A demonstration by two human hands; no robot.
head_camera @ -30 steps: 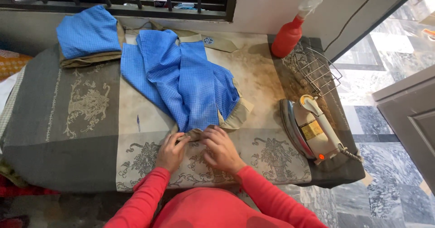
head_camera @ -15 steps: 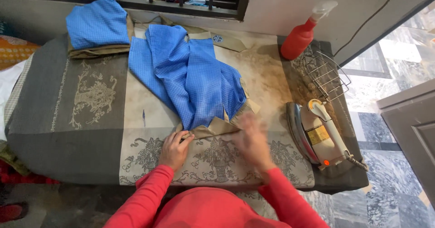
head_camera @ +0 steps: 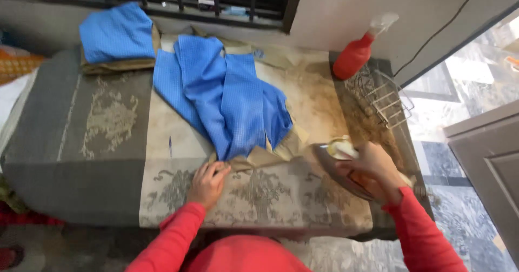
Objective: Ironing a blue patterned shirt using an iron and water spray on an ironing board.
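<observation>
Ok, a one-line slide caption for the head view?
Left hand pins blue checked garment; right hand grips cream electric iron.

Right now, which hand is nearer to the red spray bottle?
Right. The right hand grips the iron below the red spray bottle; the left hand presses the blue garment hem, farther left.

Garment point(head_camera: 227, 99): blue w/ fine check, khaki/tan trim at hem. Folded stack point(head_camera: 116, 34): same blue check over tan. Bench point(head_camera: 81, 142) cover: grey + beige panels, pale floral/urn motifs, brown scorch stains. Spray bottle point(head_camera: 354, 58): red, clear trigger. Iron point(head_camera: 346, 164): cream/silver, orange bits. Sleeves: red. Floor: grey-white marbled tiles.
</observation>
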